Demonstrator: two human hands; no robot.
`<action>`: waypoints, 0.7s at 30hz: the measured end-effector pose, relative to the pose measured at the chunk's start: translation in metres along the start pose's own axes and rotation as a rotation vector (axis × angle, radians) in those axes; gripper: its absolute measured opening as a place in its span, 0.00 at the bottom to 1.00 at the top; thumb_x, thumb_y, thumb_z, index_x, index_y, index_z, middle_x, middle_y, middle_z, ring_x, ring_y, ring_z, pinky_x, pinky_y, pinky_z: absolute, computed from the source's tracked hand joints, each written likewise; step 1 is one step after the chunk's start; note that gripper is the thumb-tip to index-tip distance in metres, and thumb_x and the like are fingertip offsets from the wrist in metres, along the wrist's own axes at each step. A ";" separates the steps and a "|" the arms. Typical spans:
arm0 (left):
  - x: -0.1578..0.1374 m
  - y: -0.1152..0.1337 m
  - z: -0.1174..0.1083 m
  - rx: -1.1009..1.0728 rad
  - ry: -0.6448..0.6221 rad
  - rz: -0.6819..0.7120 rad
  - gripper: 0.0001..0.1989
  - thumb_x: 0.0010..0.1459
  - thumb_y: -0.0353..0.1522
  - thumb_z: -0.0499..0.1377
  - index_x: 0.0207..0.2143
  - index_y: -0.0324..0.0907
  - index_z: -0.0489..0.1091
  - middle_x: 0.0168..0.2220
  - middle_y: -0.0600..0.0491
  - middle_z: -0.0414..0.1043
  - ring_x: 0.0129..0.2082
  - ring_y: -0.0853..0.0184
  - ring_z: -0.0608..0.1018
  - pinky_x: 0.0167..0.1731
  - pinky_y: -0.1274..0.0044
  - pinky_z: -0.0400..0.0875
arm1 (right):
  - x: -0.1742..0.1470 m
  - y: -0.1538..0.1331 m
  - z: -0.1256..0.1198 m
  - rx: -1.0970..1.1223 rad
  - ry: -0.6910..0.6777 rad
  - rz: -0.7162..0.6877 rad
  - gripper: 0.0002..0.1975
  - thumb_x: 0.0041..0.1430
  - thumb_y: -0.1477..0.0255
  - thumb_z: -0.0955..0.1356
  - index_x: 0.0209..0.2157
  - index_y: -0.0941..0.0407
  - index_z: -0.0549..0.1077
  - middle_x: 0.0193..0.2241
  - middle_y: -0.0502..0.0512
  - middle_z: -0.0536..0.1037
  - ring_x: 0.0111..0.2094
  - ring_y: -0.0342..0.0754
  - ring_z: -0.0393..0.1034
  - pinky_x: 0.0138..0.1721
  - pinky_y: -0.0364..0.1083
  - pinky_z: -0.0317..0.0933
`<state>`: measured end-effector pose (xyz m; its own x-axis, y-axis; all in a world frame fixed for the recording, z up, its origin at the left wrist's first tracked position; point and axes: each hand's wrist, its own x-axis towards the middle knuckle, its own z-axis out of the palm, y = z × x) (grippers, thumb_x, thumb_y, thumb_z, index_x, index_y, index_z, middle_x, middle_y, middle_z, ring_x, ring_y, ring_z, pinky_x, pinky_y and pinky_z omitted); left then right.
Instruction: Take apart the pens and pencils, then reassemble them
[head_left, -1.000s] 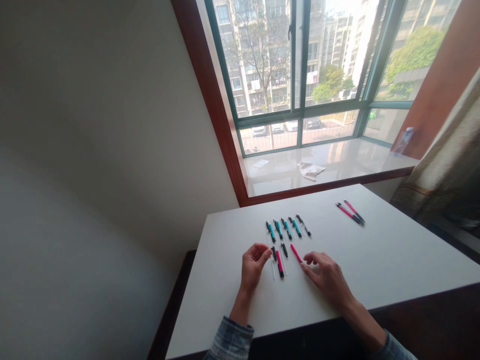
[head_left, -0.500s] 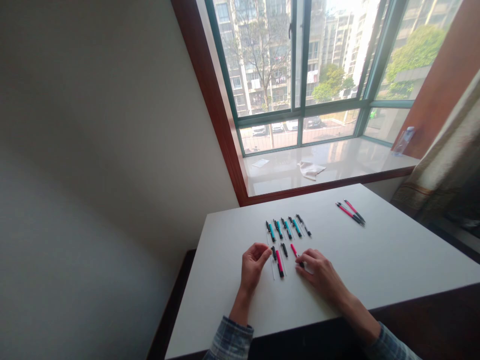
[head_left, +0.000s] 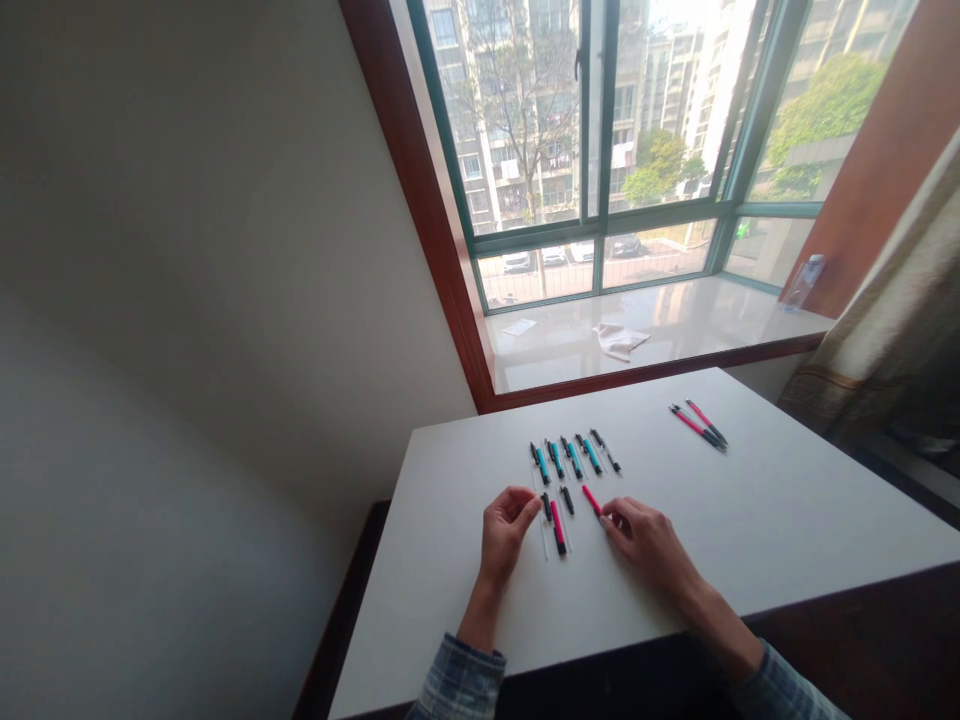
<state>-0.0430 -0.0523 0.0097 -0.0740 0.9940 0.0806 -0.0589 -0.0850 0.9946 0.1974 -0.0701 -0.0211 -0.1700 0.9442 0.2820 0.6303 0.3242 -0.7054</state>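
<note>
My right hand (head_left: 646, 540) pinches the lower end of a pink pen barrel (head_left: 591, 498), which slants over the table. My left hand (head_left: 508, 530) is closed, thumb against fingertips; whatever it may hold is too small to make out. Between the hands lie a pink and black pen barrel (head_left: 557, 528), a black pen part (head_left: 547, 507) just beside my left fingertips, another black pen part (head_left: 568, 500) and thin clear rods (head_left: 545, 542). Farther back is a row of teal and black pen parts (head_left: 574, 460), with a black and clear piece (head_left: 606, 451) at its right end.
Three pink and black pens (head_left: 697, 427) lie at the back right of the white table (head_left: 780, 510). Behind it, the window sill (head_left: 555, 365) holds a crumpled cloth (head_left: 621, 341), a flat paper piece (head_left: 520, 327) and a clear bottle (head_left: 802, 285). A curtain (head_left: 847, 350) hangs at right.
My right fingers have shifted slightly right and now close round the lower end of the pink barrel, hiding its black part. My left hand has stayed in place.
</note>
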 end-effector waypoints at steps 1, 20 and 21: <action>0.000 0.000 0.000 -0.001 -0.001 0.000 0.14 0.51 0.40 0.71 0.31 0.39 0.76 0.30 0.53 0.77 0.31 0.68 0.77 0.35 0.78 0.73 | 0.000 0.001 0.000 0.004 0.010 -0.010 0.13 0.70 0.64 0.62 0.40 0.52 0.77 0.35 0.56 0.79 0.33 0.51 0.75 0.36 0.48 0.68; -0.006 0.006 -0.005 0.048 0.019 0.014 0.14 0.52 0.41 0.71 0.32 0.40 0.75 0.30 0.53 0.77 0.32 0.67 0.78 0.36 0.77 0.73 | -0.001 -0.022 0.010 0.055 -0.050 -0.125 0.12 0.69 0.71 0.65 0.46 0.50 0.80 0.41 0.57 0.80 0.45 0.55 0.73 0.48 0.53 0.70; -0.006 0.006 -0.005 0.047 0.014 0.015 0.14 0.52 0.40 0.71 0.32 0.40 0.75 0.30 0.53 0.77 0.32 0.67 0.78 0.36 0.77 0.73 | -0.001 -0.023 0.010 0.053 -0.053 -0.126 0.12 0.69 0.71 0.65 0.46 0.50 0.80 0.41 0.57 0.80 0.44 0.55 0.73 0.47 0.53 0.70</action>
<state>-0.0477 -0.0593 0.0148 -0.0881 0.9916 0.0951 -0.0107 -0.0964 0.9953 0.1752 -0.0784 -0.0114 -0.2860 0.8973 0.3362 0.5607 0.4412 -0.7007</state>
